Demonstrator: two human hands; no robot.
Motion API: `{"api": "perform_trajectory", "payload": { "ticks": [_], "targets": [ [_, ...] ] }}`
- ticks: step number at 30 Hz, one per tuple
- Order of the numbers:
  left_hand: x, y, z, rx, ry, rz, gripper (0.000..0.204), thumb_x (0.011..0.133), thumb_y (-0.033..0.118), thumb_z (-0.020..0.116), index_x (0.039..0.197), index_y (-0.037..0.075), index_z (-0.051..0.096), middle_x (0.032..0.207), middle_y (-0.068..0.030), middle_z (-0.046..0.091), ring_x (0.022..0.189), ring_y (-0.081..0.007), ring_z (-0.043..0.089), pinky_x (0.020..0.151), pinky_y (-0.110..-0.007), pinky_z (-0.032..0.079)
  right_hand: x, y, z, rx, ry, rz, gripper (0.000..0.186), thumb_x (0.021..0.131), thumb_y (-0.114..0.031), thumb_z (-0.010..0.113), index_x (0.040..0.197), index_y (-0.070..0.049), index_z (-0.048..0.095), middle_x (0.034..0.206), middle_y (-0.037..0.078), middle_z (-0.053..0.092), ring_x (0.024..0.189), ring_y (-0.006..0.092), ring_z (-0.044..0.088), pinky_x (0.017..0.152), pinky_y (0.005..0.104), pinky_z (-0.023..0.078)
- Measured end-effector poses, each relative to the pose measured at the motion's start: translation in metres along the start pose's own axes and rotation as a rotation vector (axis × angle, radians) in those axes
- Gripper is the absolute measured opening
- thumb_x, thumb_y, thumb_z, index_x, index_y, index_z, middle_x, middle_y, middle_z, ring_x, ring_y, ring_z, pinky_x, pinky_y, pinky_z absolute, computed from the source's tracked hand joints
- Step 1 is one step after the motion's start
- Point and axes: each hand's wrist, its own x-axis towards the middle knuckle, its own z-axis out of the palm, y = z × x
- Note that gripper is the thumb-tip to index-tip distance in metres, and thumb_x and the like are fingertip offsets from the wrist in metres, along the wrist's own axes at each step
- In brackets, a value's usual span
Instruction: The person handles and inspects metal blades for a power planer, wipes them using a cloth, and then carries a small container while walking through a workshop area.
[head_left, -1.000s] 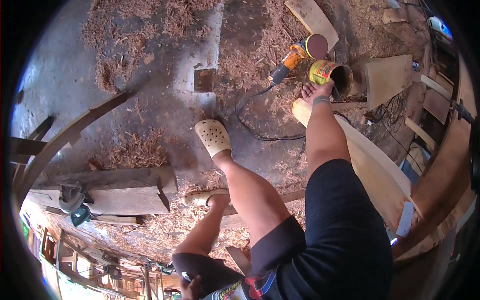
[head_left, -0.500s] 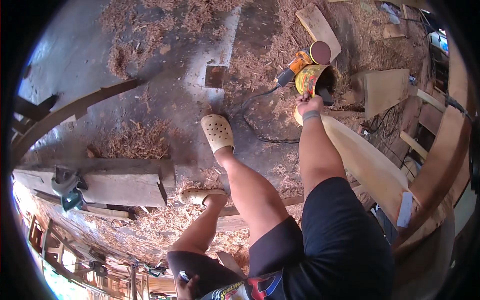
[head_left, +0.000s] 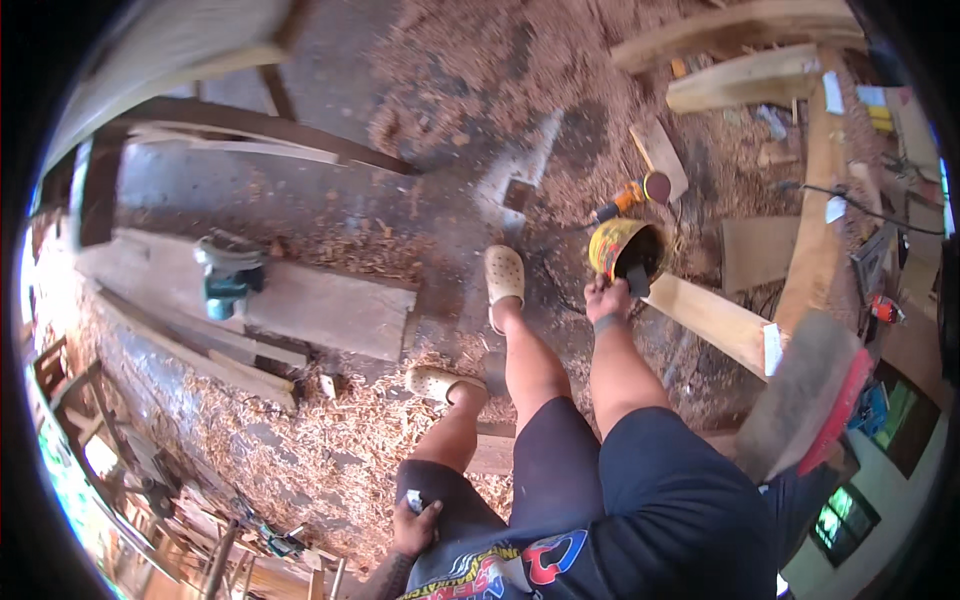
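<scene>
My right hand (head_left: 607, 298) is closed on the near rim of a yellow tub (head_left: 606, 243) with red and dark markings. The tub is tilted, its dark mouth facing right. A dark flat piece (head_left: 637, 281) shows at the mouth beside my fingers; whether I grip it too is unclear. Just beyond the tub, an orange and black power sander (head_left: 625, 199) with a round brown disc lies on the floor. Down by my left thigh, my left hand (head_left: 414, 526) is closed around a small whitish object (head_left: 414, 497), mostly hidden by the fingers.
A teal circular saw (head_left: 230, 280) sits on a wide plank (head_left: 335, 308) at left. Wood shavings (head_left: 340, 425) cover much of the floor. A pale board (head_left: 710, 322) lies right of the tub, near long curved timbers (head_left: 815, 225). A grey, red-edged object (head_left: 800, 400) stands close at right.
My view has swung, bringing more of the room in on both sides. The yellow tub, still in my right hand, has come away from the sander. More of my left hand now shows.
</scene>
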Motion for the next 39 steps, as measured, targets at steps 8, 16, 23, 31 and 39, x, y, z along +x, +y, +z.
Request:
{"api": "perform_trajectory", "payload": {
  "ticks": [8,16,23,31,39],
  "targets": [
    [-0.046,-0.064,-0.052,-0.025,0.179,0.111,0.022,0.089,0.018,0.076,0.094,0.001,0.062,0.07,-0.0041,0.064,0.05,-0.0138,0.058,0.045,-0.031,0.048,-0.225,0.02,0.016,-0.528,-0.153,0.232,0.013,0.093,-0.021,0.055,0.087,-0.01,0.058,0.069,0.002,0.058,0.056,0.013,0.052,0.053,0.0311,0.041],
    [-0.135,-0.102,-0.129,0.02,0.286,0.189,0.024,0.087,0.017,0.077,0.096,0.003,0.059,0.073,-0.0038,0.06,0.052,-0.0139,0.056,0.044,-0.032,0.048,-0.372,0.016,0.091,-1.321,-0.669,0.22,0.018,0.093,-0.02,0.053,0.088,-0.005,0.062,0.073,0.008,0.065,0.056,0.0149,0.057,0.05,0.0321,0.048],
    [-0.197,-0.182,-0.137,-0.28,0.619,0.071,0.022,0.087,0.012,0.076,0.099,0.003,0.06,0.07,-0.0037,0.059,0.052,-0.0149,0.057,0.042,-0.032,0.047,-0.417,0.062,0.17,-1.734,-1.097,0.117,0.03,0.094,-0.024,0.054,0.088,0.002,0.067,0.072,0.009,0.067,0.058,0.0161,0.062,0.051,0.0324,0.05],
    [-0.234,-0.217,-0.063,-0.379,0.687,0.057,0.02,0.086,0.015,0.076,0.091,0.002,0.062,0.069,-0.0073,0.062,0.052,-0.0177,0.06,0.047,-0.035,0.05,-0.455,0.119,0.216,-1.885,-1.386,0.035,0.02,0.097,-0.02,0.057,0.093,-0.001,0.062,0.077,0.01,0.067,0.06,0.0199,0.062,0.05,0.0368,0.049],
    [-0.206,-0.295,0.012,-0.478,0.691,-0.085,0.042,0.08,0.036,0.08,0.108,0.006,0.068,0.093,-0.0142,0.074,0.085,-0.0277,0.07,0.078,-0.042,0.054,-0.485,0.151,0.213,-2.101,-1.083,0.378,0.014,0.088,-0.019,0.052,0.086,-0.005,0.056,0.066,0.009,0.05,0.057,0.0238,0.051,0.051,0.0434,0.044]
  ]
}}
